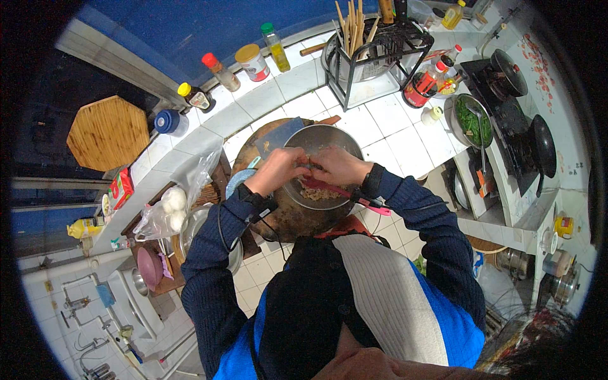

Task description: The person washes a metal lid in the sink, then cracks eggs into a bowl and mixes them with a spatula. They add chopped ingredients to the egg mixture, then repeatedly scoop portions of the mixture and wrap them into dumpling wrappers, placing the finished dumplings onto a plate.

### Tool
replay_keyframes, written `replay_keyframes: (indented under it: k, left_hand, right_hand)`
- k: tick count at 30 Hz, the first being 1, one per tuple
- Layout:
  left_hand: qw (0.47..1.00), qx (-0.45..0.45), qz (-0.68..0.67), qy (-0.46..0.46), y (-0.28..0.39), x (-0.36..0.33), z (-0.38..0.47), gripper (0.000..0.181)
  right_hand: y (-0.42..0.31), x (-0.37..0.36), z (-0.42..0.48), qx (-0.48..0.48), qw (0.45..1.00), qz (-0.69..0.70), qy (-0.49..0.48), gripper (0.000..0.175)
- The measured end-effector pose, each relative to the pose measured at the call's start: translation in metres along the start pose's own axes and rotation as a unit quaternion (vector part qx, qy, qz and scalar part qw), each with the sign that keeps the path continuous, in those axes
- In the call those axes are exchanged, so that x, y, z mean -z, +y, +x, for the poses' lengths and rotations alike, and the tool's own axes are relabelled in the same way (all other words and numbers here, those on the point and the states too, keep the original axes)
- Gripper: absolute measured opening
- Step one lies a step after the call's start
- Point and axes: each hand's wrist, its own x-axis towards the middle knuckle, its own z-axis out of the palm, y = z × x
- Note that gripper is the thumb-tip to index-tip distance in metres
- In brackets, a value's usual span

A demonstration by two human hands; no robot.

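Observation:
My left hand [281, 170] and my right hand [339, 165] meet over a round metal bowl [327, 135], fingertips close together. Whatever lies between the fingers is hidden or too small to tell. Minced filling [319, 194] lies in the bowl. A dark red utensil with a pink handle end [378, 209] rests across it, below my right hand. The bowl stands on a round wooden chopping board [280, 223]. A cleaver [280, 135] lies on the board behind the bowl. A light blue bowl [239, 181] is partly hidden by my left hand.
A black rack [350, 85] with chopsticks stands behind, sauce bottles [430, 78] to its right. A pot of greens [468, 121] sits near the stove [510, 123]. Seasoning bottles [223, 73] line the ledge. A plastic bag [156, 219] with round white items lies left.

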Motion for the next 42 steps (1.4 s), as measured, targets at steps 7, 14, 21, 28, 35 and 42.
replay_keyframes:
  k: [7,14,21,28,35,42]
  left_hand:
    - [0.999,-0.039,-0.007,-0.009,0.002,0.002,0.002,0.021]
    - [0.997,-0.074,-0.010,-0.019,0.001,0.003,0.000,0.020]
    - [0.996,-0.065,-0.062,0.026,-0.001,0.000,-0.006,0.021]
    - [0.996,-0.024,-0.047,0.066,-0.010,-0.006,-0.030,0.022]
    - [0.995,0.040,-0.060,0.063,-0.044,0.012,-0.059,0.023]
    - [0.974,0.211,-0.009,0.079,-0.112,0.017,-0.112,0.024]
  right_hand:
    - [0.000,0.002,-0.002,-0.040,0.997,0.067,0.010,0.028]
    - [-0.001,0.006,-0.009,-0.098,0.970,0.220,-0.034,0.025]
    - [0.000,-0.002,-0.012,-0.223,0.848,0.478,0.048,0.025]
    - [0.011,0.018,-0.013,-0.164,0.950,0.262,-0.043,0.032]
    - [0.014,0.007,-0.022,-0.098,0.960,-0.212,-0.153,0.045]
    - [0.030,0.007,-0.025,-0.129,0.969,-0.146,-0.152,0.037]
